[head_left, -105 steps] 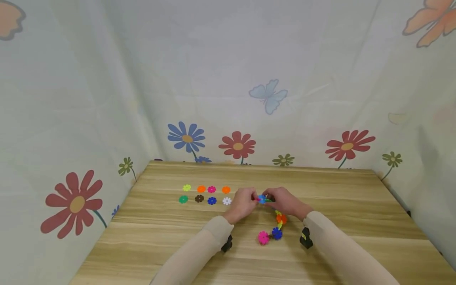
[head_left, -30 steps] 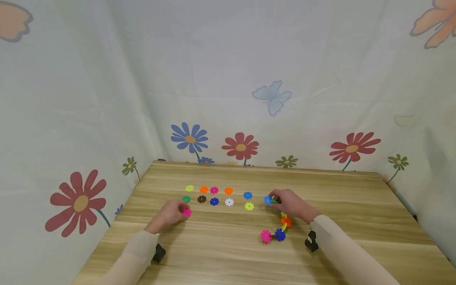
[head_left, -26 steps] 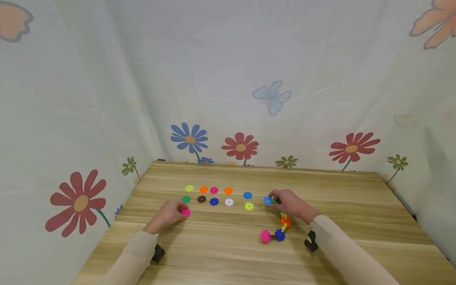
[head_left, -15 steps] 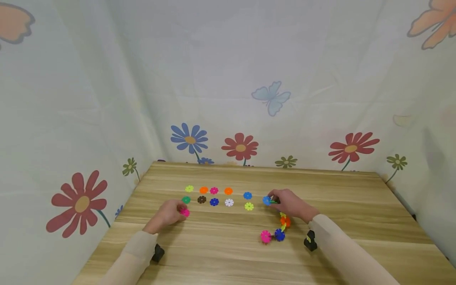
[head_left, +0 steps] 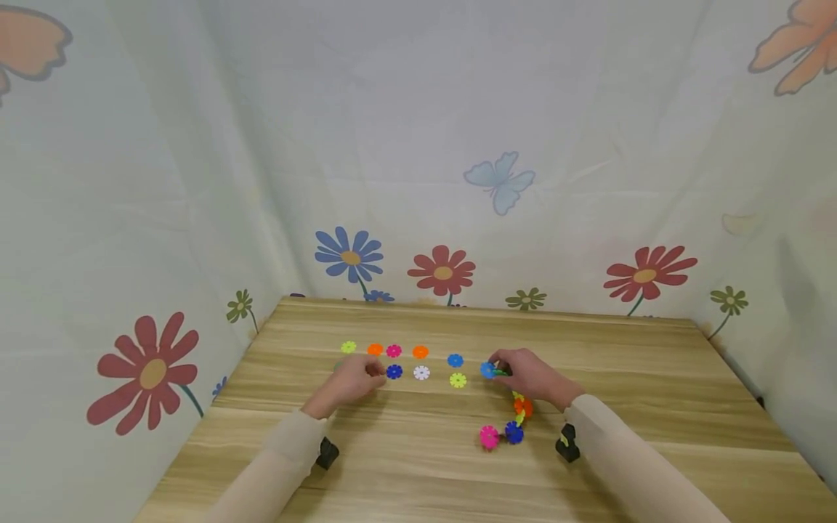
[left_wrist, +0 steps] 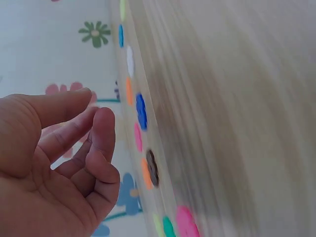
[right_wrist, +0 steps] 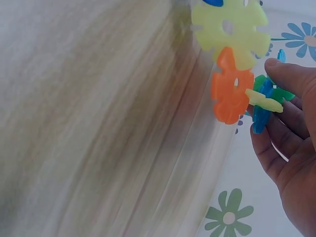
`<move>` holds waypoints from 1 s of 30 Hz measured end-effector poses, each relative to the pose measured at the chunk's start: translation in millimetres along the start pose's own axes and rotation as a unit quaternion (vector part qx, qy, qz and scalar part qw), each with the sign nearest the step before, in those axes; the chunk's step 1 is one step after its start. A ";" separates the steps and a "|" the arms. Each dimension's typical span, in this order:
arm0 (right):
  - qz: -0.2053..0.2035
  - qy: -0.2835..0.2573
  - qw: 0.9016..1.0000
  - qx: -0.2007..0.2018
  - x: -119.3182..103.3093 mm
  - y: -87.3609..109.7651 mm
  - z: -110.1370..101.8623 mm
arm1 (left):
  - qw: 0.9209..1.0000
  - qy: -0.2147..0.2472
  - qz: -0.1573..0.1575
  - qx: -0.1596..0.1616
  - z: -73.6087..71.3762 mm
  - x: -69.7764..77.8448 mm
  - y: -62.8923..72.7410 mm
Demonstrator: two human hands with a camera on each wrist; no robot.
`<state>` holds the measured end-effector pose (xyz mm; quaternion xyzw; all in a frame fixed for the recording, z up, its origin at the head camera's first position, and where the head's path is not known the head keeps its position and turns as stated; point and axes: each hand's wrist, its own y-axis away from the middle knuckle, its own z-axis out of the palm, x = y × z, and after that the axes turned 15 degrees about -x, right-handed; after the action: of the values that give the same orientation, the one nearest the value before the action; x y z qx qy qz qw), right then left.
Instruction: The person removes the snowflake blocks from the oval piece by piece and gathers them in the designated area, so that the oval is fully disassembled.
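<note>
In the head view my left hand [head_left: 356, 378] hovers over the left part of the table, its fingertips beside a dark blue snowflake disc [head_left: 394, 372]. Its fingers are loosely bent with nothing between them, as the left wrist view shows. A pink disc [left_wrist: 187, 221] lies near a green disc [left_wrist: 169, 227] there; in the head view the hand covers them. My right hand [head_left: 526, 373] pinches one end of a chain of interlocked discs, by a light blue disc [head_left: 488, 370] and a green one [right_wrist: 282, 94]. The chain curves through an orange disc [right_wrist: 230, 91] to a pink end disc [head_left: 489, 436].
Loose discs lie in two rough rows: yellow [head_left: 349, 347], orange [head_left: 375, 349], pink [head_left: 394, 351], orange [head_left: 421, 352] and light blue [head_left: 455, 360] behind, white [head_left: 421, 373] and yellow [head_left: 458, 380] in front. A flowered curtain [head_left: 392, 145] borders the wooden table [head_left: 621, 349].
Earlier both hands were together at the chain; then my left hand held a pink disc at the left. It has let go and moved right, toward the dark blue disc. The right hand stays nearly still.
</note>
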<state>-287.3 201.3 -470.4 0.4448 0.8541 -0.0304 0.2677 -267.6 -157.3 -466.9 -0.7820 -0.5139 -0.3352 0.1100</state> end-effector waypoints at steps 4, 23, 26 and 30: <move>-0.008 0.003 1.000 0.001 -0.3 -1.0 1.7 | 0.999 0.021 0.014 -0.025 9.9 20.6 -10.7; -0.036 0.031 0.999 0.002 -8.6 -2.4 0.7 | 0.991 0.112 0.049 -0.058 68.3 83.1 -72.1; -0.042 0.034 0.999 0.005 -10.5 -2.7 0.9 | 0.988 0.134 0.059 -0.057 74.6 89.2 -78.6; -0.040 0.036 0.999 0.005 -11.4 -3.6 1.4 | 0.980 0.182 0.049 -0.061 77.9 98.0 -81.4</move>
<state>-284.2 190.2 -466.7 0.4121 0.8804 -0.0293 0.2327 -282.8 -9.1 -477.0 -0.7373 -0.4244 -0.4973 0.1701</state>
